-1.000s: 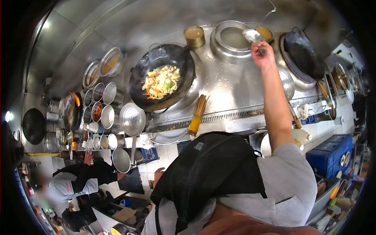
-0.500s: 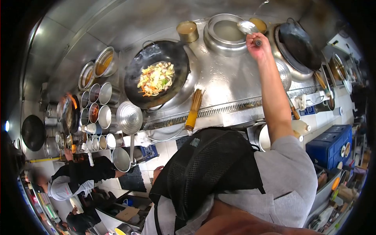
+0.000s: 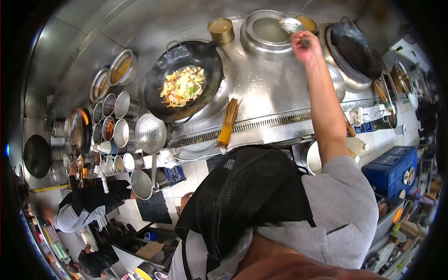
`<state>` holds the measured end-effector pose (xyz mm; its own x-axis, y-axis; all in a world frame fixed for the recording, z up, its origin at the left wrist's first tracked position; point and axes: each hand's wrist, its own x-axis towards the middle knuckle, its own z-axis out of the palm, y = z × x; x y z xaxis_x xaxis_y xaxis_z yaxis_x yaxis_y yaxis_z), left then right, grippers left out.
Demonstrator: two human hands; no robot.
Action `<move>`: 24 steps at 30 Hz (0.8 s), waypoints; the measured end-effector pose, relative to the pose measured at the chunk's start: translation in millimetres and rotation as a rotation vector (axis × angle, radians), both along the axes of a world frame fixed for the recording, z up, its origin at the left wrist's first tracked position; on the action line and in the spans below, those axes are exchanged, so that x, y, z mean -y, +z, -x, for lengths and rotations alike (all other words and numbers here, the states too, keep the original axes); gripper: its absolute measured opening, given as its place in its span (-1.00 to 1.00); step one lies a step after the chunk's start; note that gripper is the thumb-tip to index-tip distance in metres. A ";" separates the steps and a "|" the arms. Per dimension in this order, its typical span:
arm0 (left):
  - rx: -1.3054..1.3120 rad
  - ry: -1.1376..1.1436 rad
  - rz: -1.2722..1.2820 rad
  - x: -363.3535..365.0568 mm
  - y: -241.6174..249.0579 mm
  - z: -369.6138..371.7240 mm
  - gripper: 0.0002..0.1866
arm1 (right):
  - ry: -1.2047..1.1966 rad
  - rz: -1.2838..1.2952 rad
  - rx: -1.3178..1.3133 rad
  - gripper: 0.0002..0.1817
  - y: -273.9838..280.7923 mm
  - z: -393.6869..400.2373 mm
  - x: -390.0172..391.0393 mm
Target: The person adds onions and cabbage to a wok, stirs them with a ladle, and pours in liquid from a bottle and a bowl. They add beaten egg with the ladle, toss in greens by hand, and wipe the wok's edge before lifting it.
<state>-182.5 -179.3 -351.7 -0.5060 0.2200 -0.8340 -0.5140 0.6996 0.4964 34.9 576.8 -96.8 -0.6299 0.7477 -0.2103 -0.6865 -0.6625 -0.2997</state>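
Observation:
My right hand [image 3: 306,48] is wrapped round the handle of a steel ladle [image 3: 291,25], arm stretched forward. The ladle's bowl is over the right rim of a round pot of cloudy liquid [image 3: 268,31], beside a tin of yellowish liquid [image 3: 306,23]. To the left, a black wok [image 3: 154,93] holds sliced vegetables [image 3: 184,86], with pale, orange and green pieces. Only a small part of my left hand [image 3: 185,199] shows, low beside my body; most of it is hidden behind the black mesh cap [image 3: 242,200].
A bamboo brush [image 3: 227,123] lies on the stove's front edge. A perforated skimmer [image 3: 150,133] rests near several metal containers [image 3: 123,133]. A second wok [image 3: 357,51] stands at right, near a blue crate [image 3: 391,170]. A co-worker [image 3: 88,205] stands at far left.
The whole view has shifted slightly up and left. My right hand still holds the ladle near the pot's rim. At far left, the co-worker's arm has moved.

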 end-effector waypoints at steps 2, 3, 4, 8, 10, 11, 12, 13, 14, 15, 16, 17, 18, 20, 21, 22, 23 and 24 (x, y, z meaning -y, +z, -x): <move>-0.057 -0.040 0.040 -9.8 18.4 -7.7 -0.67 | -0.003 -0.003 0.007 -0.91 1.4 0.4 2.2; -0.116 -0.082 0.083 -12.7 24.7 -10.7 -0.71 | -0.009 -0.004 0.013 -0.91 0.9 0.9 2.7; -0.115 -0.080 0.080 -8.5 21.9 -5.5 -0.71 | -0.007 -0.006 0.014 -0.91 1.0 1.6 3.1; -0.145 -0.066 0.072 3.1 8.3 -9.3 -0.72 | -0.015 -0.001 0.023 -0.91 0.9 3.3 5.3; -0.161 -0.060 0.069 12.1 0.5 -6.3 -0.72 | -0.016 0.005 0.030 -0.91 0.4 4.6 5.5; -0.169 -0.057 0.068 16.2 -3.4 -5.5 -0.72 | -0.004 0.012 0.014 -0.91 -1.2 5.0 5.2; -0.178 -0.056 0.066 20.0 -7.0 -3.4 -0.73 | 0.008 0.018 -0.003 -0.91 -1.0 5.2 6.2; -0.187 -0.054 0.063 23.0 -11.0 -1.2 -0.73 | 0.006 0.016 -0.004 -0.91 -0.8 5.5 7.7; -0.196 -0.054 0.059 25.6 -15.0 0.7 -0.73 | 0.003 0.004 -0.001 -0.92 -0.8 6.1 9.9; -0.205 -0.055 0.057 29.0 -19.3 3.6 -0.73 | -0.001 -0.006 0.003 -0.92 -0.5 6.3 12.1; -0.213 -0.055 0.056 33.1 -23.4 5.9 -0.73 | -0.004 -0.007 0.003 -0.92 -1.1 6.3 12.5; -0.221 -0.055 0.055 37.3 -27.6 7.9 -0.74 | -0.012 0.002 0.015 -0.92 -2.1 6.8 11.8; -0.230 -0.054 0.054 41.2 -31.3 9.9 -0.74 | -0.020 0.011 0.026 -0.92 -3.4 7.1 11.5; -0.245 -0.051 0.052 48.9 -39.1 12.8 -0.74 | -0.026 0.008 0.035 -0.92 -6.5 6.8 12.0; -0.253 -0.049 0.050 51.3 -42.0 13.9 -0.74 | -0.031 0.003 0.044 -0.92 -7.8 6.4 12.4; -0.261 -0.046 0.046 52.9 -45.6 15.0 -0.75 | -0.032 0.001 0.044 -0.92 -8.8 5.4 13.1; -0.269 -0.043 0.043 54.8 -48.8 15.8 -0.75 | -0.027 0.004 0.038 -0.92 -10.4 4.1 14.1; -0.277 -0.040 0.040 50.1 -52.2 18.2 -0.75 | -0.022 0.008 0.032 -0.92 -9.4 3.4 15.5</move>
